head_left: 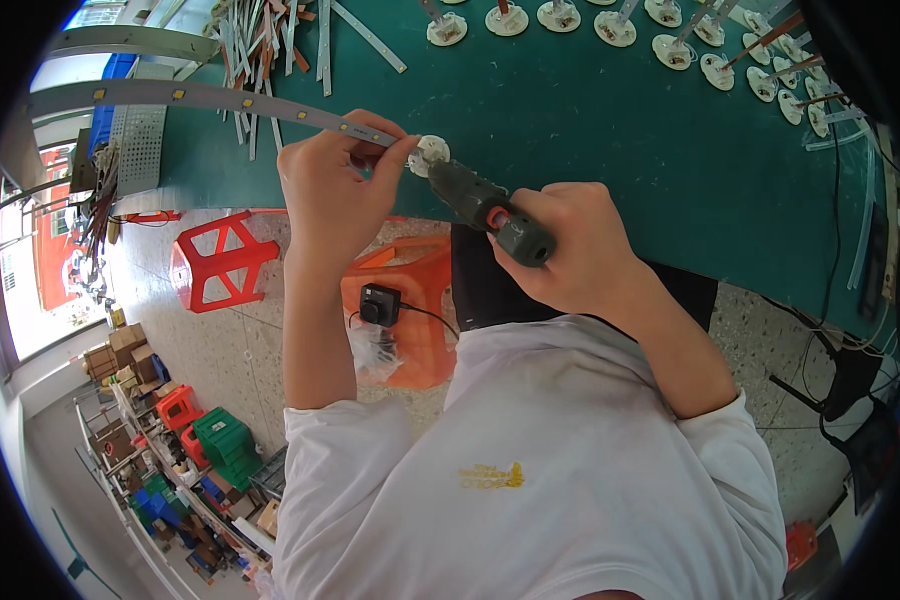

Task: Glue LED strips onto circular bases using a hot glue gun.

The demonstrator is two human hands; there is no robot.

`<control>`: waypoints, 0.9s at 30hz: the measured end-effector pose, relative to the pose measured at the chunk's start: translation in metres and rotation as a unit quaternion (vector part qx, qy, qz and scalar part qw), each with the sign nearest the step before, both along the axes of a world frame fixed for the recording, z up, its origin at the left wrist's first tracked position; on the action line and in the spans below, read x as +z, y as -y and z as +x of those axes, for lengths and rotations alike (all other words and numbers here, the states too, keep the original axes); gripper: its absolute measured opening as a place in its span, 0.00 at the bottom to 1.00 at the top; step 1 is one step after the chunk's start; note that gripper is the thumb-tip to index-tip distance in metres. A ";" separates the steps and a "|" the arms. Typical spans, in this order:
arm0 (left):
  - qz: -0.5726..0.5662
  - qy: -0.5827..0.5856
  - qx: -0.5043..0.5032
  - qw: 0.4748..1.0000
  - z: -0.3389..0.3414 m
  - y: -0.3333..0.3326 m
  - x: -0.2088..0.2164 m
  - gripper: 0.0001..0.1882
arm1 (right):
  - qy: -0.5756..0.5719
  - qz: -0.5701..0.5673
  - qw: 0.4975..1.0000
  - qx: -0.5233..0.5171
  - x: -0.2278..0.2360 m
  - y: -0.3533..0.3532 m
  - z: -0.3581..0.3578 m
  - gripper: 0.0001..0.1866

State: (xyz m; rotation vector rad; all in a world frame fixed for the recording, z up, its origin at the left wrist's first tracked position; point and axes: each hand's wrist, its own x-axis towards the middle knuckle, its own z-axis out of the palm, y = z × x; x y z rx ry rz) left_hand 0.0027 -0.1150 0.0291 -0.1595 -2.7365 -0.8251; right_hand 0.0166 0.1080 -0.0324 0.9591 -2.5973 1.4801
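Observation:
My left hand [335,185] pinches a long grey-white LED strip [245,103] near its end, between thumb and index finger. Square yellow chips dot the strip, which arcs off to the far left. Beside those fingertips a small round white disc [430,152] lies on the green tabletop. In my right hand [580,245] is a dark green cordless screwdriver [467,193] with a red switch; its nose points left and reaches the disc's edge. The tool hides part of the disc, so I cannot tell whether strip and disc touch.
More white discs with upright strips [560,14] line the table's far and right sides. Loose strips [270,50] are heaped far left. A red stool [225,262] and an orange stool [425,350], bearing a black box [380,304], stand below the green table [610,140]. A black cable [838,200] hangs right.

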 end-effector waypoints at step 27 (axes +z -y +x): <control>-0.008 -0.031 -0.036 0.999 -0.001 0.000 -0.003 0.06 | 0.013 -0.011 1.000 -0.017 -0.001 -0.001 0.003 0.11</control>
